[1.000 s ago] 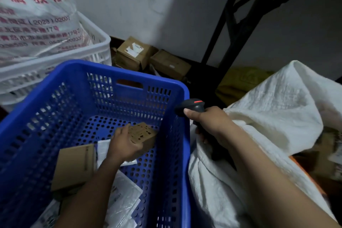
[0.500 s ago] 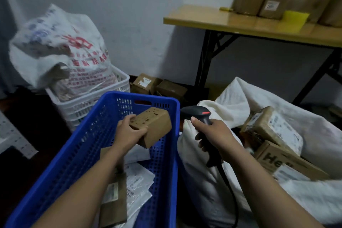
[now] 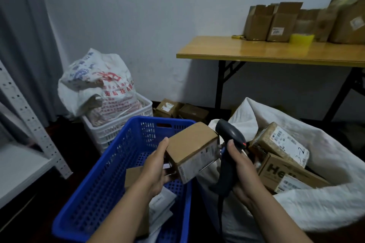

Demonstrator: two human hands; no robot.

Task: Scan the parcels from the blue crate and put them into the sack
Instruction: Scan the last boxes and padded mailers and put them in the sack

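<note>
The print on the box (image 3: 192,144) label (image 3: 194,165) was too blurry to read. The left hand (image 3: 156,169) hid most fingers under the box. The left arm (image 3: 126,209) covered most parcels (image 3: 164,199) low in the crate (image 3: 102,183). The scanner (image 3: 231,134) cord (image 3: 220,217) ran off the bottom edge. The sack (image 3: 325,199) was cut off at the right.

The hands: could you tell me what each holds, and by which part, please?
The left hand holds a box by its left end; the right hand grips the scanner by its handle.
</note>
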